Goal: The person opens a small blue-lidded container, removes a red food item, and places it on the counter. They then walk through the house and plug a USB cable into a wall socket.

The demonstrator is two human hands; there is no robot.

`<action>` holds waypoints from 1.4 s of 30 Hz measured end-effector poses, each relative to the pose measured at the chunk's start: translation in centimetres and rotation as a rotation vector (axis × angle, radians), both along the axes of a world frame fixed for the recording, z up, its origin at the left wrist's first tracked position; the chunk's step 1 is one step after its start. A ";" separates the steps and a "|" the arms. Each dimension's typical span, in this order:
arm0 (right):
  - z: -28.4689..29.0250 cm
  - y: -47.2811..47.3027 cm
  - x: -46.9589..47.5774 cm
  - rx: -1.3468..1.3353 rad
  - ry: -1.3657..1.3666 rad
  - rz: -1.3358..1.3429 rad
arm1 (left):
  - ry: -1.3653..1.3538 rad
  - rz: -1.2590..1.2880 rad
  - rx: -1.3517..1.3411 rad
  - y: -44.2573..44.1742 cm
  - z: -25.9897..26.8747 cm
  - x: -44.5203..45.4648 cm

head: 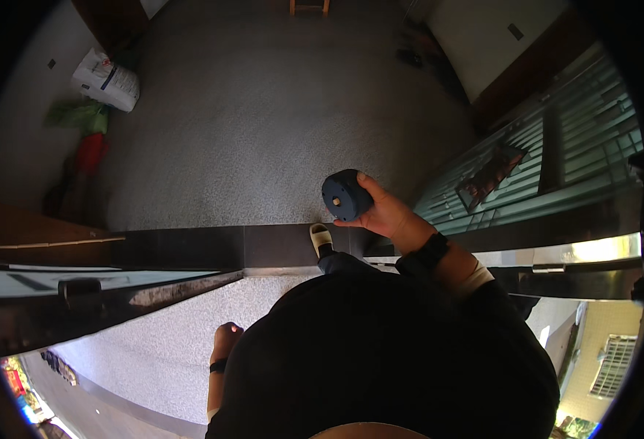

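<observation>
My right hand (pixel 382 211) holds a short, dark blue-grey cylinder (pixel 344 203) out in front of me. The cylinder's flat end is turned partly towards me, with a brass-coloured stub at its centre and small dark holes near the rim. My thumb lies over its top edge, and the other fingers are mostly hidden behind and below it. Low at my left side hangs my left hand (pixel 226 336), its fingers curled and partly hidden by my dark shirt. Whether it holds anything cannot be made out.
My slippered foot (pixel 321 238) is on a dark doorway threshold (pixel 190 244). A green-glazed door leaf (pixel 582 123) stands at the right, another door leaf (pixel 152 285) at the left. A white printed sack (pixel 108 82) and a red object (pixel 90 153) lie along the left wall. Wooden legs (pixel 310 9) show at the top.
</observation>
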State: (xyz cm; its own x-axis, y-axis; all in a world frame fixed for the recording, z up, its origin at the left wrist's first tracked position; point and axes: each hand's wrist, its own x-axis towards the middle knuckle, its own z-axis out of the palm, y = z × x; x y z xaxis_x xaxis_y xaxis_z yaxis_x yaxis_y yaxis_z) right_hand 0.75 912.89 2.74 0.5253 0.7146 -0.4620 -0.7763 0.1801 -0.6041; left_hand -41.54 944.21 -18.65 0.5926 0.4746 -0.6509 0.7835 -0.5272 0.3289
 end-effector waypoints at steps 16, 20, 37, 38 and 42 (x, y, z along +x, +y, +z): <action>-4.3 8.4 27.7 0.115 -0.125 -0.023 | 0.071 -0.233 0.115 12.0 -1.3 22.8; -5.8 11.9 32.2 0.119 -0.092 -0.009 | 0.172 -0.250 0.010 15.7 -2.4 24.4; -0.6 31.5 51.0 -0.077 -0.144 -0.189 | 0.047 -0.527 0.208 46.0 -3.6 54.6; -0.9 32.3 51.9 -0.075 -0.140 -0.193 | 0.008 -0.528 0.204 47.4 -3.5 56.7; -3.1 35.0 57.0 -0.064 -0.112 -0.170 | 0.067 -0.498 0.141 50.2 -3.6 65.4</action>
